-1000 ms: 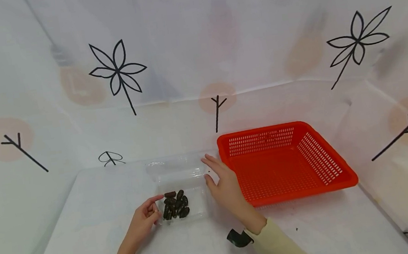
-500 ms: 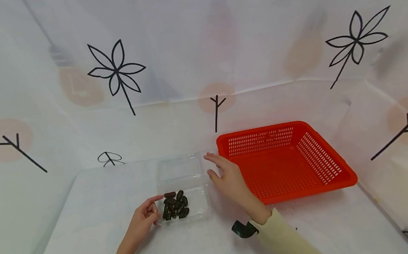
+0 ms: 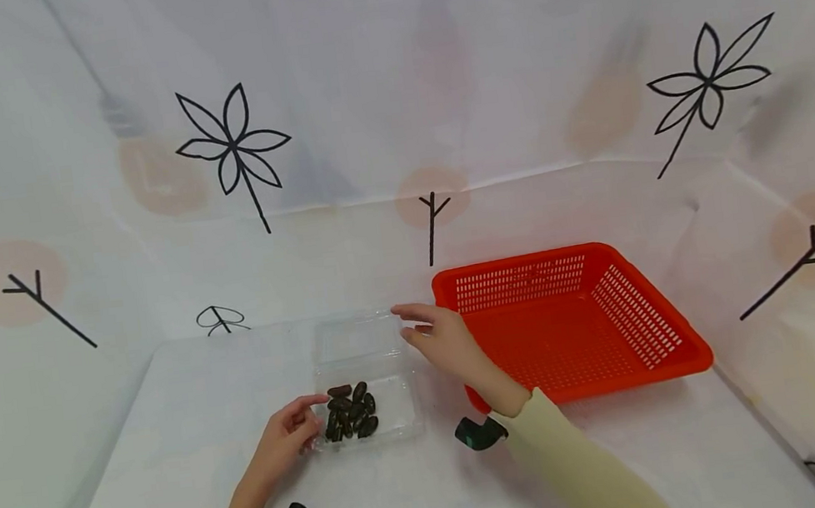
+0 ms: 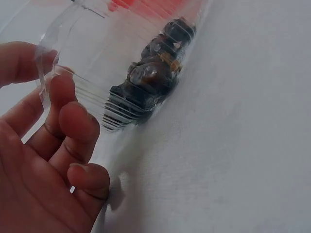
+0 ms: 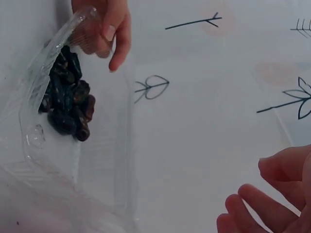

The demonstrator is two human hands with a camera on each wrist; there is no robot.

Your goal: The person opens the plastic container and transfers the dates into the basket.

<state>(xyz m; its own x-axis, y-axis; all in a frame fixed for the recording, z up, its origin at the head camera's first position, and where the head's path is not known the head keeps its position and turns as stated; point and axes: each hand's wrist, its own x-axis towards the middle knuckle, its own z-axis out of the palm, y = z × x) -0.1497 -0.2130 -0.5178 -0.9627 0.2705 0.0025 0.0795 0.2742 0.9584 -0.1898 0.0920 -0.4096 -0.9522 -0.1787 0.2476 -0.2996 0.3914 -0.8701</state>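
White backdrop (image 3: 347, 252) printed with black plant sketches; white tabletop (image 3: 175, 465) below. Left hand (image 3: 285, 437): fingers curled, pinching the rim of a clear plastic container (image 3: 397, 406) from its 8 o'clock. Right hand (image 3: 448, 348) at 2 o'clock: fingers loose, parted, by the edge of the opened lid (image 3: 359, 339); contact unclear. Dark oblong pieces (image 3: 356, 409) clustered in the container, towards 9 o'clock. Lid at 12. Red basket (image 3: 521, 258) at 3, partly behind right hand.

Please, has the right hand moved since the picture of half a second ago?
Yes. In the head view, judged against the red basket, the right hand has moved a little to the left and farther back.
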